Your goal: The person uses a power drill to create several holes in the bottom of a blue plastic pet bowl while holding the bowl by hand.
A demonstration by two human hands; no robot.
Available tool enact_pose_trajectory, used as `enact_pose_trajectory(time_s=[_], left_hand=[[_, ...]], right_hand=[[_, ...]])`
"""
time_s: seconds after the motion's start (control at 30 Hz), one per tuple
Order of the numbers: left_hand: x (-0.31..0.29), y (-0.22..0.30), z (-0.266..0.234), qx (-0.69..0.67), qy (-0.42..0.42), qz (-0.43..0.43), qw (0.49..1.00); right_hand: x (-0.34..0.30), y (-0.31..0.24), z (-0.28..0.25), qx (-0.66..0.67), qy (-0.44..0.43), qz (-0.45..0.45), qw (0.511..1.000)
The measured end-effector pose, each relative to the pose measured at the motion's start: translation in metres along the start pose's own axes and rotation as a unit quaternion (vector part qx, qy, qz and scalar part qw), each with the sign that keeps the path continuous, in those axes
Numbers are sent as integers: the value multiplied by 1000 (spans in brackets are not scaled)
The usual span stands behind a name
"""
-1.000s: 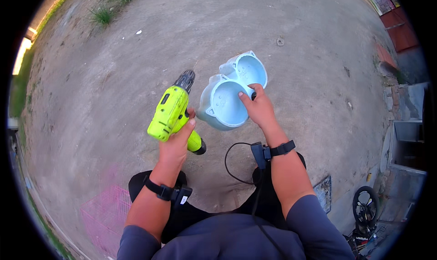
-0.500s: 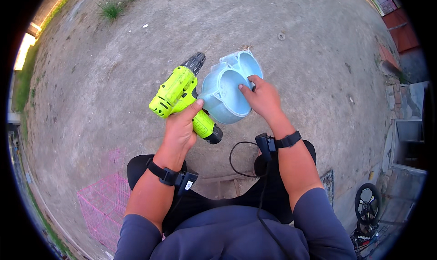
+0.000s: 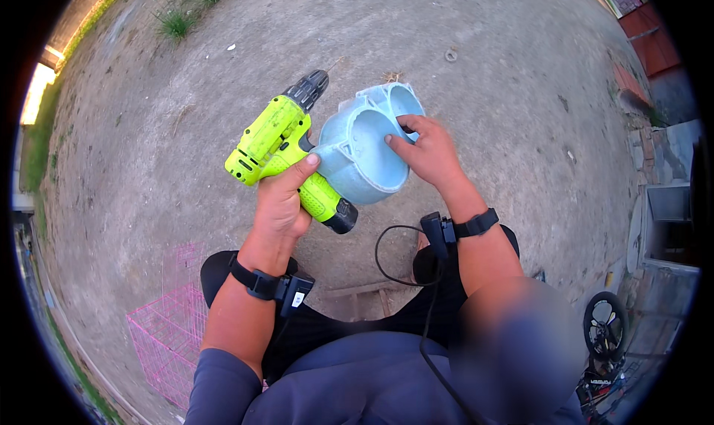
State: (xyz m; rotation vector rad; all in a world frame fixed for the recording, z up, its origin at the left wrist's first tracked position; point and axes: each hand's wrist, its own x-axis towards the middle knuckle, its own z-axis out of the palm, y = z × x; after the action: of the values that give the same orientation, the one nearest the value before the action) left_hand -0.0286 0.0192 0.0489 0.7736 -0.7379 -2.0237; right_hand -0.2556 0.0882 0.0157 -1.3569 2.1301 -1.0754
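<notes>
My left hand (image 3: pixel 282 205) is closed around the handle of a lime-green cordless drill (image 3: pixel 262 139), its thumb lying along the grip. The drill's black chuck points up and to the right, away from me, and its black battery end tilts down toward my knees. Just right of the drill is a pale blue plastic double cup (image 3: pixel 349 174), two round bowls joined together. My right hand (image 3: pixel 433 151) pinches it at the joint, thumb inside the nearer bowl and fingers over the farther one. Part of the farther bowl is hidden behind those fingers.
Bare packed ground (image 3: pixel 506 120) spreads around me. A pink wire cage (image 3: pixel 167 332) stands at the lower left. To the right are a bicycle wheel (image 3: pixel 604 326) and a wall with a dark opening. A black cable (image 3: pixel 425 336) hangs in front of my body.
The drill has shifted slightly left and its chuck end has lifted away from me. The double cup has moved a little left too, still pinched in my right hand.
</notes>
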Motion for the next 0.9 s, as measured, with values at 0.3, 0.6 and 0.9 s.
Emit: enact_pose_trajectory(time_s=[0.3, 0.6, 0.9], left_hand=[[-4, 5, 4, 11, -30, -6, 999], [-1, 2, 0, 56, -17, 12, 998], [-39, 16, -8, 199, -77, 70, 974]], right_hand=[[-2, -7, -1, 56, -108, 90, 988], [-3, -2, 3, 33, 2, 44, 998], [13, 10, -34, -133, 158, 34, 978]])
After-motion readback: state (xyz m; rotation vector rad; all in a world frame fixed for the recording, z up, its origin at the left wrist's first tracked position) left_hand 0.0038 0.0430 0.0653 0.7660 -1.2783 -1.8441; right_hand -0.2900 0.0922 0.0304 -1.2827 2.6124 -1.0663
